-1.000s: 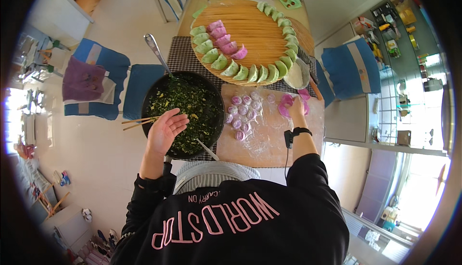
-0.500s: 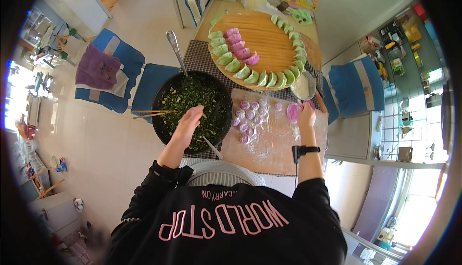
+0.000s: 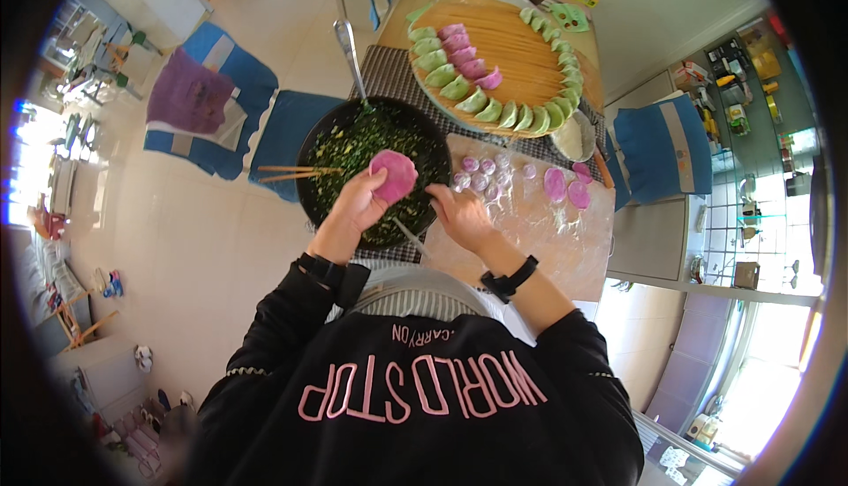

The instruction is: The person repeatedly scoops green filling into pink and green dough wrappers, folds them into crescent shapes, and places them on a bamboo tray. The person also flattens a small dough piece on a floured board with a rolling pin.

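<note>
A round pink dumpling wrapper [image 3: 395, 176] lies across the fingers of my left hand [image 3: 354, 206], pinned by the thumb. My left hand is over a dark pan [image 3: 442, 152] of chopped green filling [image 3: 340, 140]. Just right of the wrapper, at the pan's right edge, my right hand [image 3: 463, 218] has bent fingers, partly apart, with nothing visible in them. A slim pale-handled utensil [image 3: 412, 238] leans over the pan's near rim, between my hands. Chopsticks [image 3: 291, 173] rest over the left rim, and a long-handled metal spoon [image 3: 350, 55] stands in the far side.
On the floured board [image 3: 530, 248] are small purple dough pieces [image 3: 480, 182] and flat pink wrappers [image 3: 554, 185]. Beyond them a round wooden tray [image 3: 512, 40] carries green and pink dumplings. A flour bowl [image 3: 574, 139] and rolling pin [image 3: 604, 168] lie right; blue-covered chairs [image 3: 662, 146] flank the table.
My right hand has come left from the wrappers on the board to the pan. A pink wrapper now lies in my left hand, which was empty over the filling. The view has shifted slightly.
</note>
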Action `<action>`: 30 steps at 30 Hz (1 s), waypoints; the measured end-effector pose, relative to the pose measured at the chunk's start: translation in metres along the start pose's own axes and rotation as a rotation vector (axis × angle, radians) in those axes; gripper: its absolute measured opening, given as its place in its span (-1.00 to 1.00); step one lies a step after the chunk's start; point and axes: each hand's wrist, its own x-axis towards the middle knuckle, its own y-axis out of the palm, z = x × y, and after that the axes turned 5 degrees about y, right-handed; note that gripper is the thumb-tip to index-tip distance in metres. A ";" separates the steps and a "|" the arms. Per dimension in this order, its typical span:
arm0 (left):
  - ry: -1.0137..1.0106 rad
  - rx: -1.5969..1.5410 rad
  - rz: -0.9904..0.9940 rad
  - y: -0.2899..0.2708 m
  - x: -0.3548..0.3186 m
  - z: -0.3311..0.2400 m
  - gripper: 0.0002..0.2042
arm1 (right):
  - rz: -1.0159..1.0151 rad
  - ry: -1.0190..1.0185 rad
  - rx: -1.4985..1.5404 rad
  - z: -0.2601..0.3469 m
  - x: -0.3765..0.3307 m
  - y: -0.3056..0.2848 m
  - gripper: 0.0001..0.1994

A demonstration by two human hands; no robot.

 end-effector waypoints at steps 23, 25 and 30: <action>0.228 0.132 -0.335 -0.087 -0.049 -0.036 -0.63 | 0.092 0.658 0.483 -0.005 -0.034 0.064 -0.78; 0.229 0.038 -0.236 -0.084 -0.053 -0.041 -0.63 | 0.125 0.830 0.603 -0.009 -0.030 0.060 -0.77; 0.182 -0.235 -0.164 -0.080 -0.056 -0.054 -0.61 | 0.066 0.984 0.907 -0.015 -0.021 0.045 -0.77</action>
